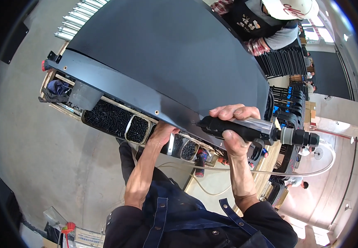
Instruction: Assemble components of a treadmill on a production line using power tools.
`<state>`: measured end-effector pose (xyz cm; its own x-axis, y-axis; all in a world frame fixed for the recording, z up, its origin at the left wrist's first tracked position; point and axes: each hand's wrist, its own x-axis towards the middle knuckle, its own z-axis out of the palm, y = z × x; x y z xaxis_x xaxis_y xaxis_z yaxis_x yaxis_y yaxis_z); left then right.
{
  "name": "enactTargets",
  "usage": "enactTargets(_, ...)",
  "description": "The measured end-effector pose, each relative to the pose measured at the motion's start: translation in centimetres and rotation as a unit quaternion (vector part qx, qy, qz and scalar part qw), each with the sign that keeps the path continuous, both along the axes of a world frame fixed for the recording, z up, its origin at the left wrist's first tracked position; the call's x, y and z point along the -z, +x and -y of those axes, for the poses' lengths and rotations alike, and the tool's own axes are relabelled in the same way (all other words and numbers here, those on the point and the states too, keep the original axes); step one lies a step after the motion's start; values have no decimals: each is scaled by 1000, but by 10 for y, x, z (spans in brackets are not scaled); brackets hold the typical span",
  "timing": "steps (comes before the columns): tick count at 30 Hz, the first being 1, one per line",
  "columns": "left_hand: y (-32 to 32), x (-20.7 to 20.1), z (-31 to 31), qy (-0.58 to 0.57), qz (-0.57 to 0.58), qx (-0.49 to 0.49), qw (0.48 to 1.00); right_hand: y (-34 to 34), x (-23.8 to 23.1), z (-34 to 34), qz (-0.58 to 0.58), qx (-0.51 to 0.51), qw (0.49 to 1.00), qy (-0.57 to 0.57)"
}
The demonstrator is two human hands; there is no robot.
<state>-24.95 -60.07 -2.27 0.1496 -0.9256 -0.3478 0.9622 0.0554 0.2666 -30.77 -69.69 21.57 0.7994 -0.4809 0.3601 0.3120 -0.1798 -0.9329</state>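
Two hands, set apart: the right hand (pixel 237 144) grips a black-and-silver power tool (pixel 251 128) at 3 o'clock of the left hand (pixel 161 133), whose grip, hidden by the dark panel (pixel 166 53) at 12 o'clock, cannot be told.

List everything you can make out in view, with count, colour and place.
Panel: one, dark grey, across the centre
Handheld tool: one, black and silver, over the panel's near edge
Hose: one, pale, looping at right
Screws: too many to count, black, below the panel's left part
Tubs: at least two, pale-rimmed, right of the screws
Driver: one, red and dark, lower centre
Metal tubes: several, silvery, top left
Frames: many, black, stacked, upper right
Co-worker: one, dark and grey clothing, upper right
Left hand: one, bare, partly hidden by the panel's edge
Right hand: one, bare, fingers around the tool
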Motion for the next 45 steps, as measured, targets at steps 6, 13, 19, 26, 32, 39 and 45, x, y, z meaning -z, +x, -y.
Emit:
enactTargets(6, -6, -7, 1, 13, -19, -59, 998, -5, 0, 2, 1, 18, 1000, 13)
enactTargets(13, -12, -3, 0, -9, 18, -90, 996, -2, 3, -1, -8, -18, 1000, -12)
enactTargets(19, -10, -11, -1, -12, 47, -88, 995, -5, 4, 0, 0, -6, 1000, 6)
enactTargets(26, -17, -9, 0, -14, 57, -119, 991, -4, 3, 7, -24, -21, 999, -13)
enactTargets(32, -29, 5, 4, -41, 59, -158, 985, -7, 6, 9, -19, -53, 998, -26)
enactTargets(39, -30, -5, 6, -14, 49, -162, 985, -6, 5, 16, -10, -70, 998, -2)
enactTargets(45, -48, -21, 14, 18, 75, -310, 947, -8, 13, 20, 17, -110, 994, -8)
